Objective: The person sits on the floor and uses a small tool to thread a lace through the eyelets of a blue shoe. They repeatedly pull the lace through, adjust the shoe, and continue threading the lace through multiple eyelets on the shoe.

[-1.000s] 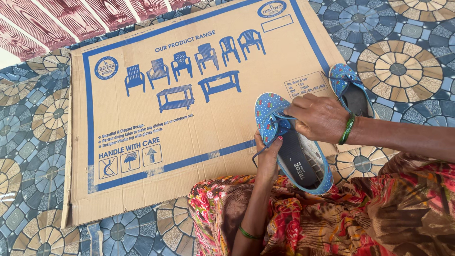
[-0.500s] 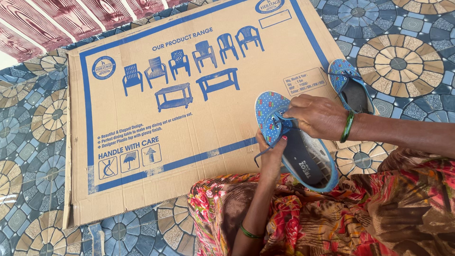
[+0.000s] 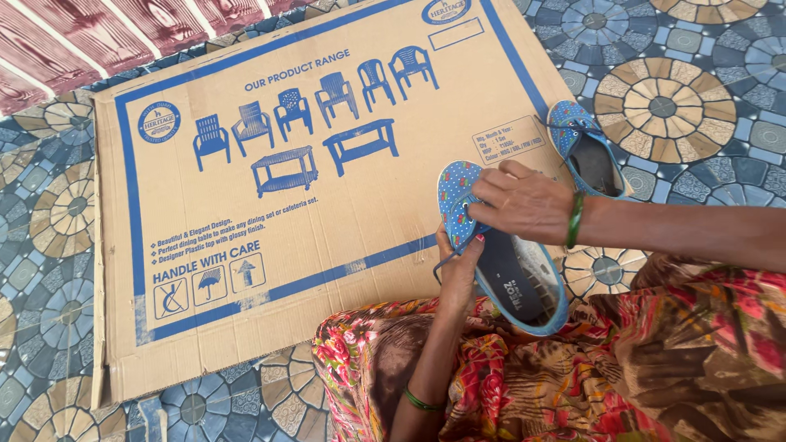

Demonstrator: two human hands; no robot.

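One flattened cardboard sheet [image 3: 270, 213] printed with blue furniture outlines lies on the patterned tile floor [image 3: 679, 90]; one blue dotted shoe [image 3: 499, 254] is held above its near edge, over the person's lap, and a second matching shoe [image 3: 585, 147] lies at the sheet's right edge, so two shoes. Step in hand looks like lacing at the toe: left hand [image 3: 460, 266] grips the shoe from beneath, fingers clenched on it; right hand [image 3: 524, 205] pinches at the lace [image 3: 446, 260] area, exact grasp unclear; next move calls for fine threading through the eyelets.

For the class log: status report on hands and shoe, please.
Left hand grips blue shoe from below. Right hand pinches its lace area. Second shoe lies apart on flattened cardboard box. Nothing obstructing.
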